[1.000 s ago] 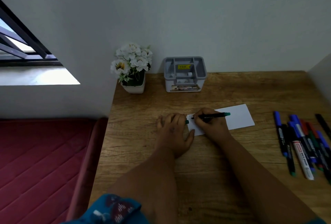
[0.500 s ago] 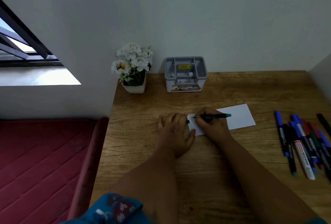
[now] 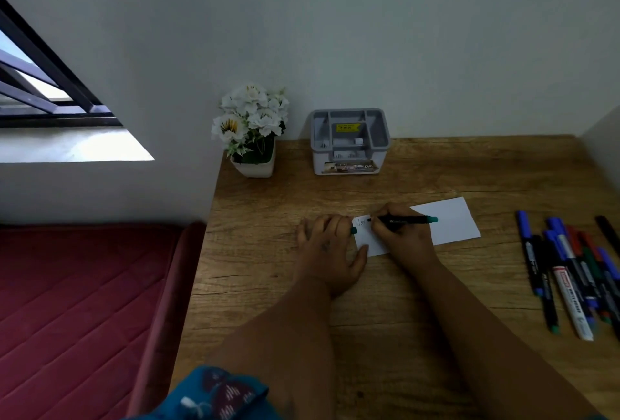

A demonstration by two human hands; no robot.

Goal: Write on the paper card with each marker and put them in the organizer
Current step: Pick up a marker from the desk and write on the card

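A white paper card (image 3: 449, 221) lies flat mid-desk on a wooden table (image 3: 419, 302), with a few handwritten letters near its left end. The right hand (image 3: 399, 238) grips a black marker (image 3: 402, 219) with a green end, its tip touching the card. The left hand (image 3: 327, 248) rests on the table at the card's left edge, its fingers pinching a green cap (image 3: 353, 230). More markers (image 3: 570, 272) lie grouped at the table's right side. A grey organizer (image 3: 349, 141) stands by the wall, beside a pot of white flowers (image 3: 251, 127).
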